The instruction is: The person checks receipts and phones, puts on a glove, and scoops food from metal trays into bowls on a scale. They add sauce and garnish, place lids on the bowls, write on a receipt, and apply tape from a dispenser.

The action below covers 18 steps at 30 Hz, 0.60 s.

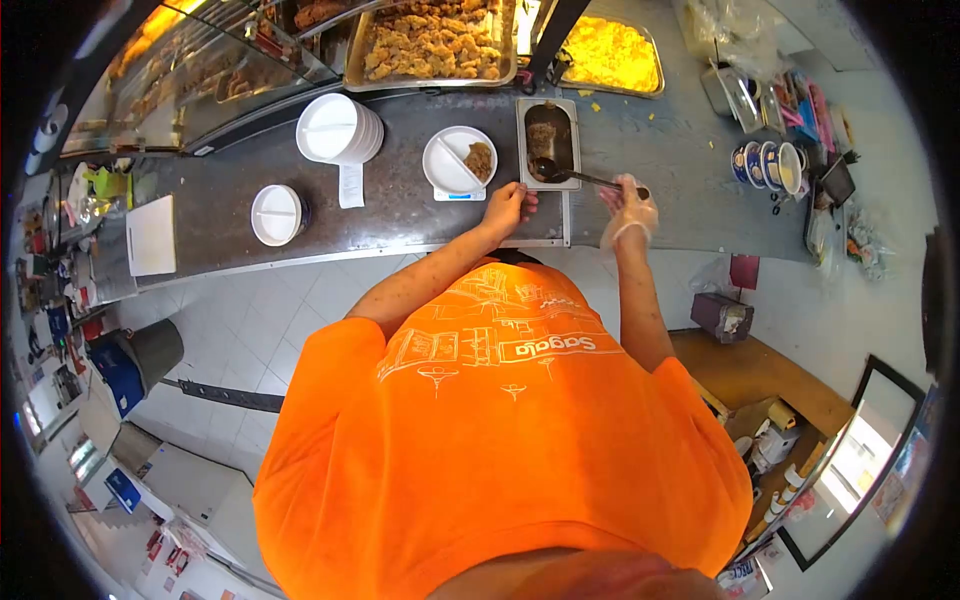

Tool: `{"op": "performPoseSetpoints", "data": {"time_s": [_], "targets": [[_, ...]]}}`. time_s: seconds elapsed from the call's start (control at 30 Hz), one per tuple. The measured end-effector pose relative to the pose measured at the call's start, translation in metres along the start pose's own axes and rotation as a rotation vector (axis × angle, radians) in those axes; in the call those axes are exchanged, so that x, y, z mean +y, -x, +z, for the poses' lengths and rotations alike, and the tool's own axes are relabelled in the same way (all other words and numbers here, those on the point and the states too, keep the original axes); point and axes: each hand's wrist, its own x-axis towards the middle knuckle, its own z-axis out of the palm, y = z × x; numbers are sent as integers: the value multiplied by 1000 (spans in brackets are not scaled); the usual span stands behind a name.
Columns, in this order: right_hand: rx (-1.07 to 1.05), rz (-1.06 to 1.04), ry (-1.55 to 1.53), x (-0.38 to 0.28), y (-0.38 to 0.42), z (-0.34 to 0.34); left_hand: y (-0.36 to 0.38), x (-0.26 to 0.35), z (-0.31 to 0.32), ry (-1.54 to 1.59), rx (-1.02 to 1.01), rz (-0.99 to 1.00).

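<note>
My right hand (629,208), in a clear plastic glove, is closed round the dark handle of a ladle (597,180). The ladle's bowl rests inside a rectangular metal pan (524,120) that holds brown food (543,140). My bare left hand (508,210) is at the counter's front edge, near the pan's lower left corner, with its fingers curled in and nothing seen in them. Just beyond it, a divided white plate (446,163) sits on a small scale (459,196); a brown portion (479,160) lies in its right compartment.
Left on the counter (400,215) stand a stack of divided white plates (340,128) and a divided white bowl (277,215). Behind are trays of fried pieces (432,45) and yellow food (612,55). Patterned cups (770,167) lie at the right, and a glass display case (230,80) rises back left.
</note>
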Motion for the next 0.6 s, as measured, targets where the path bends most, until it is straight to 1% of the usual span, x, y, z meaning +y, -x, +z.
{"op": "performPoseSetpoints", "data": {"time_s": [0.03,0.1,0.13,0.2,0.27,0.33,0.37,0.43,0.47,0.53,0.6], "targets": [[-8,0,-2,-5,1,2,3,5,-1,0,6,6],[16,59,-68,-17,4,10,13,15,-6,-3,-23,-195],[7,63,-69,-19,5,19,20,17,-10,-2,-14,-190],[-69,40,-2,-20,13,41,34,18,-22,-206,-112,-168],[-188,-35,118,-18,33,67,40,4,-40,-214,-84,-168],[-475,-503,394,0,48,79,44,-14,-61,-88,-83,-110],[-485,-504,391,-2,50,80,48,-18,-70,-85,-74,-104],[-762,-1231,827,-9,52,83,62,-18,-81,-62,-27,-139],[-771,-1234,824,-14,53,82,69,-19,-84,-57,-21,-134],[-868,-1119,769,-22,54,77,86,-11,-83,-18,90,-155],[-908,-1083,726,-20,50,72,85,-14,-89,6,125,-169]]}}
